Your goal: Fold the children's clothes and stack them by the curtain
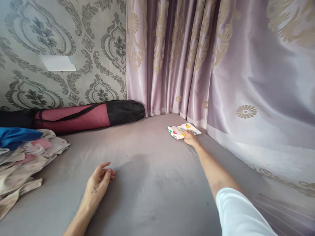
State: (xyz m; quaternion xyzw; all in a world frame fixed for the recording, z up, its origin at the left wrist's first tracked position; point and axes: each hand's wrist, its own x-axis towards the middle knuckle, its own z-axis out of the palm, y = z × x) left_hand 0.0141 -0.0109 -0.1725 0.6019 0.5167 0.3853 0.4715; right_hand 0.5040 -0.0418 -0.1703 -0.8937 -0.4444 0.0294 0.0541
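My right hand (191, 137) reaches far forward, its fingers spread over the top of a folded white cloth (174, 131) with a red, yellow, green and blue print. This cloth lies flat on the grey bed sheet (152, 190), close to the curtain. My left hand (99, 178) is low over the sheet at left of centre, with nothing in it. Its index finger points out, while the other fingers bend loosely. Whether the left hand touches the sheet is unclear.
A pile of crumpled clothes (31, 164) with a blue fabric (19, 136) on top sits at the left. Behind it, a pink and black rolled bag (76, 118) lies along the patterned wall (86, 49). Lilac curtains (246, 72) hang along the back and right.
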